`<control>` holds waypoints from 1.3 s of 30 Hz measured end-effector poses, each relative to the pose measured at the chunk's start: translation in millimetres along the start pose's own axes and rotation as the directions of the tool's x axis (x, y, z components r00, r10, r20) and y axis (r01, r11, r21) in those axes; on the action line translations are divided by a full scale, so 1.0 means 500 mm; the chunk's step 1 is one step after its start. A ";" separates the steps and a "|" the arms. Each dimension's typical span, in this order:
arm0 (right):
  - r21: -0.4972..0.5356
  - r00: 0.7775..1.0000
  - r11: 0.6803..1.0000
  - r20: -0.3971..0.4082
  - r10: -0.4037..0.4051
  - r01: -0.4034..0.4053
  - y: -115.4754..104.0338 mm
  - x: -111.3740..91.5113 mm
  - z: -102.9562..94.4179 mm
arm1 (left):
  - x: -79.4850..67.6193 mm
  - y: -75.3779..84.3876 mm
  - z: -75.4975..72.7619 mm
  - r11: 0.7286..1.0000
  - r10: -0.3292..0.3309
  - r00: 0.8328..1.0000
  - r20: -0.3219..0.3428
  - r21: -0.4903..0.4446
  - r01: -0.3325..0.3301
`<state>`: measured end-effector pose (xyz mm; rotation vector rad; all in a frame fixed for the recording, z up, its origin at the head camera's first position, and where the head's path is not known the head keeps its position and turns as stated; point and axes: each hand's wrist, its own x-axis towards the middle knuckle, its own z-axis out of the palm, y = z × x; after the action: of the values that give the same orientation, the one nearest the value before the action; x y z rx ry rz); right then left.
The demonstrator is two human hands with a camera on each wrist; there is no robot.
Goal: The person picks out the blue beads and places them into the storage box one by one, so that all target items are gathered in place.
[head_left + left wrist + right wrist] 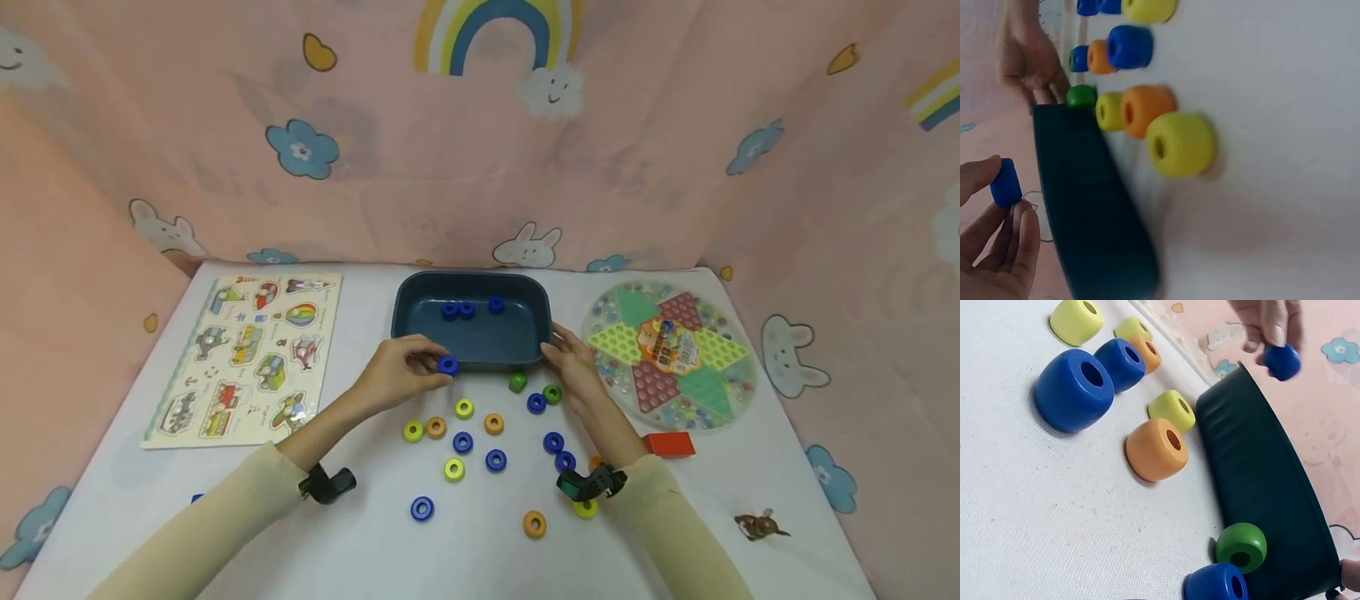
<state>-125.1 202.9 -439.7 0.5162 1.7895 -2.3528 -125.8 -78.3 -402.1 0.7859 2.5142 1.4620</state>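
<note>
Between thumb and fingers, my left hand (401, 372) pinches a blue bead (448, 365) at the near left rim of a dark teal tray (472, 364). In the left wrist view the pinched blue bead (1006, 182) shows side-on, above the tray wall. Three blue beads lie inside the tray, toward its far side. My right hand (576, 367) touches the tray's near right corner, thumb and fingers at the rim. Just in front of the tray sit a green bead (517, 382) and another green bead (552, 394), with a blue bead (536, 403) close by.
Several yellow, orange and blue beads lie scattered on the white table (360, 533). A picture puzzle board (247, 358) is at the left. On the right are a round Chinese checkers board (671, 354), a red block (670, 444) and a small brown animal figure (761, 525).
</note>
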 end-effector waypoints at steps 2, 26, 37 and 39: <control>0.004 1.000 1.000 0.000 -0.004 0.004 0.000 0.000 0.001 | 0.025 0.005 -0.009 1.000 0.010 1.000 -0.001 -0.002 -0.010; -0.015 1.000 1.000 -0.019 -0.015 0.015 0.008 0.000 0.009 | 0.279 -0.065 0.038 0.974 -0.134 0.975 0.174 0.202 0.098; -0.012 1.000 1.000 -0.028 -0.009 0.009 0.003 0.001 0.004 | 0.256 -0.044 0.029 0.988 -0.056 0.992 0.112 0.150 0.039; -0.014 1.000 1.000 -0.026 -0.007 0.007 0.003 0.001 0.004 | 0.240 -0.035 0.021 0.992 -0.039 0.995 0.095 0.126 0.027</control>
<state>-125.5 200.4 -440.8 0.5425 1.8208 -2.3474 -231.1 -17.7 -404.6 0.8094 2.5519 1.2356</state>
